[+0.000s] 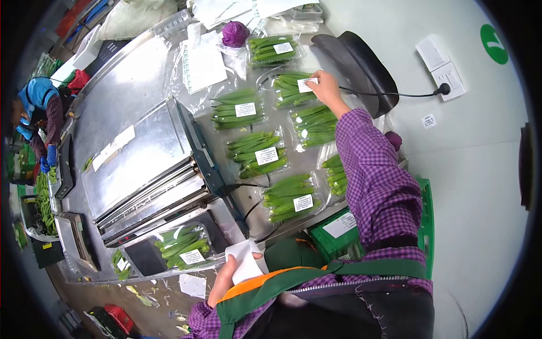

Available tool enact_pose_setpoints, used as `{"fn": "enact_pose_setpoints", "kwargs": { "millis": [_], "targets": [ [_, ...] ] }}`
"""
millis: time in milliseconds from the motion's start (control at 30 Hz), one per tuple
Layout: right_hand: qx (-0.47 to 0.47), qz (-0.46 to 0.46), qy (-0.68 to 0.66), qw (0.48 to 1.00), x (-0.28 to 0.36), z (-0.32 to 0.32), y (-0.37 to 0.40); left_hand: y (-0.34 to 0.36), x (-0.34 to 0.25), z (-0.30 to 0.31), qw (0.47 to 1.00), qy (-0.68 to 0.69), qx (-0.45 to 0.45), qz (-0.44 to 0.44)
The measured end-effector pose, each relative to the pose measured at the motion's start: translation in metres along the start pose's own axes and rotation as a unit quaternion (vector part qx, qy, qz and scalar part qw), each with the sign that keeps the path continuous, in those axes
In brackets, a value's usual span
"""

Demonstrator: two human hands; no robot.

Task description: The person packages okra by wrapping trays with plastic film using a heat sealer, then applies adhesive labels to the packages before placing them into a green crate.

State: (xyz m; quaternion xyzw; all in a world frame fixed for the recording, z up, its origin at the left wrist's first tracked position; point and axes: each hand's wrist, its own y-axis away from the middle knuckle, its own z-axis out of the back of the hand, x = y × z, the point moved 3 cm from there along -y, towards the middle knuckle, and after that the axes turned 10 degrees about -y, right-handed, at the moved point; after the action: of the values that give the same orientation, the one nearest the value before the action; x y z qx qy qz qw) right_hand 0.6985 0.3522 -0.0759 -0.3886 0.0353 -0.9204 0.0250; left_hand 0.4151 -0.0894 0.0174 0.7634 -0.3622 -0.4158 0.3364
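My right hand [326, 90] reaches to the far row of film-wrapped okra packs, its fingers closed at the edge of a white printed label [305, 85] on one okra pack [288, 95]. Near my waist, my left hand [223, 281] grips a white label roll [244, 261], whose printed side I cannot make out. Labelled okra packs stand around, such as one [236, 116] to the left and another [288, 195] closer to me. The okra pack [312, 129] just below my right hand shows no white label. My right sleeve partly covers another okra pack [335, 172].
A steel wrapping machine [138, 152] occupies the table's middle, with a labelled okra pack [183, 248] at its near end. A purple cabbage [235, 34] and papers lie behind. A black cord [367, 92] runs to the wall outlet. A co-worker [42, 107] handles green vegetables at far left.
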Motion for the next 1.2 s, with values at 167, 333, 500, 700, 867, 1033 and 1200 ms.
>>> {"fn": "enact_pose_setpoints", "kwargs": {
  "millis": [167, 333, 500, 700, 867, 1033, 1200],
  "targets": [
    [-0.027, 0.091, 0.158, 0.983, -0.003, -0.013, 0.006, 0.017, -0.01, -0.011, 0.986, -0.085, 0.099, -0.101],
    [0.017, 0.26, 0.25, 0.933, -0.007, -0.016, 0.016, 0.002, 0.013, 0.005, 0.987, -0.135, 0.031, -0.082],
    [0.104, 0.15, 0.103, 0.978, 0.06, -0.008, 0.054, -0.007, 0.015, 0.004, 0.991, -0.02, -0.097, -0.09],
    [0.563, 0.141, -0.287, 0.762, 0.196, -0.012, 0.267, -0.027, 0.007, 0.002, 0.975, 0.111, -0.078, -0.177],
    [0.449, 0.245, -0.275, 0.814, 0.197, -0.016, 0.327, -0.028, 0.012, 0.003, 0.979, 0.067, -0.047, -0.185],
    [0.414, 0.229, -0.295, 0.83, 0.191, -0.007, 0.338, -0.032, 0.015, 0.002, 0.98, 0.087, -0.045, -0.175],
    [0.333, -0.031, -0.397, 0.855, 0.154, 0.032, 0.285, -0.027, -0.004, 0.016, 0.957, 0.176, -0.148, -0.179]
  ]
}}
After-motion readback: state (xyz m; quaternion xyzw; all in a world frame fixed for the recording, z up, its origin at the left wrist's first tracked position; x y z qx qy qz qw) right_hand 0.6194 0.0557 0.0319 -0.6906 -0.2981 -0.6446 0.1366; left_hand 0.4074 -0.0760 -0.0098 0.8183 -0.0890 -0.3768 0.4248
